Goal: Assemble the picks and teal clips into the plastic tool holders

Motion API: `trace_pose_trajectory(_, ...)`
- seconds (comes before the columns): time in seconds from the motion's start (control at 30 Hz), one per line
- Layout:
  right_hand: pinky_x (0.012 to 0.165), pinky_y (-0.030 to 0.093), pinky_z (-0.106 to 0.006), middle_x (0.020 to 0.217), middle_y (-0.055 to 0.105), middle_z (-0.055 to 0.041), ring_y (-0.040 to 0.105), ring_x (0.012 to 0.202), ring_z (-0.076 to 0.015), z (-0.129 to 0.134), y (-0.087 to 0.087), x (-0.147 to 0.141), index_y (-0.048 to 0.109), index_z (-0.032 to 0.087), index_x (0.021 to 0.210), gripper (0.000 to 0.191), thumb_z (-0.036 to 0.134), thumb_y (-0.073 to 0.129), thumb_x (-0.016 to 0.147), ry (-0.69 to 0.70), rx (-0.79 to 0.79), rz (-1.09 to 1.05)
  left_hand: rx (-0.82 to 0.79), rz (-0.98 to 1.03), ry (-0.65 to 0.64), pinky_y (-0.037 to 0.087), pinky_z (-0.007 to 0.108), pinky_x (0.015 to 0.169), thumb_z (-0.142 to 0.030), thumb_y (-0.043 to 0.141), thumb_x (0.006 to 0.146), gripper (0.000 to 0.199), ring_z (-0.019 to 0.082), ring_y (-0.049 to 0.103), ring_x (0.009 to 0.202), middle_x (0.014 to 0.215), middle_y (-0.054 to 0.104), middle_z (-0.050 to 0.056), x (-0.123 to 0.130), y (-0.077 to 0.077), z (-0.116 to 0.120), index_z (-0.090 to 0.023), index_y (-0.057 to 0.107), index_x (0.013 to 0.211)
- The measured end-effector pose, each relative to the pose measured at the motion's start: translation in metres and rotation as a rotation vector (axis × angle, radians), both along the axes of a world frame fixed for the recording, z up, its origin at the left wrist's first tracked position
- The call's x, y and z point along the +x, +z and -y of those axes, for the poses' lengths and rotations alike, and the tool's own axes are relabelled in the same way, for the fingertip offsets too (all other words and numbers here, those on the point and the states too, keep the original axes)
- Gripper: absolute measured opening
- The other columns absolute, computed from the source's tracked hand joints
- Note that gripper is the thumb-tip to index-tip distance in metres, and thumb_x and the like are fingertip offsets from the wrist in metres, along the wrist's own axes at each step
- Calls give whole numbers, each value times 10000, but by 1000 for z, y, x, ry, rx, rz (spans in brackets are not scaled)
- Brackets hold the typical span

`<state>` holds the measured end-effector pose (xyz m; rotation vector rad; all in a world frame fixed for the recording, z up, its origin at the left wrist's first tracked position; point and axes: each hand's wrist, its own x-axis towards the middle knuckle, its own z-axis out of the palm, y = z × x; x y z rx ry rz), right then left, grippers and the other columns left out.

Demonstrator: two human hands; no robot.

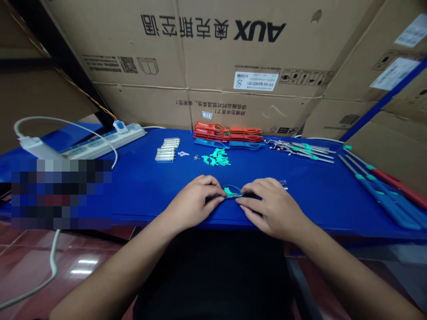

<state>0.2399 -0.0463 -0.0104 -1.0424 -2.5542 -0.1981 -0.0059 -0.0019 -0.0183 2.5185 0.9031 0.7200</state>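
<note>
At the table's near edge, both hands meet on a blue plastic handle shell point(235, 187) with an oval loop. A mint-green piece point(228, 191) sits in it near the left fingertips. My left hand point(199, 200) pinches the shell's left end between thumb and fingers. My right hand point(275, 206) is closed on its right end, and the fingers cover that end. Short clear rods point(283, 182) stick out behind my right hand. Beyond the hands lie a heap of mint-green pieces point(217, 158) and stacked red shells point(213, 130), with blue shells point(213, 144) in front.
Small cylindrical parts point(165, 154) and tiny pink bits point(183, 154) lie back left. Metal rods point(310, 153) with wires and green pieces lie back right. Long tools with blue handles point(388, 202) and a red handle point(396, 180) line the right edge. A power strip point(106, 141) is left; cardboard point(213, 58) stands behind.
</note>
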Motion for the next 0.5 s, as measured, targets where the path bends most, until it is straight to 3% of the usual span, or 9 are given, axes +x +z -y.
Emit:
trace_pose_trajectory(0.27, 868, 429, -445, 1133, 669, -119, 575, 1010, -256, -3, -4, 2, 715, 206, 1136, 264, 244, 524, 958, -14, -16, -8, 23, 0, -1, 500, 403, 937, -224, 577, 949, 191, 193, 607, 974, 1024, 661, 56, 0, 1, 0, -227, 743, 1043)
trace_pose_trajectory(0.5, 928, 422, -450, 1142, 651, -93, 577, 1032, -244, -5, -2, -3, 712, 216, 1127, 251, 292, 564, 939, -66, -184, -88, 26, -15, -7, 488, 408, 951, -220, 576, 950, 187, 192, 611, 980, 1027, 666, 59, 0, 1, 0, -214, 741, 1039)
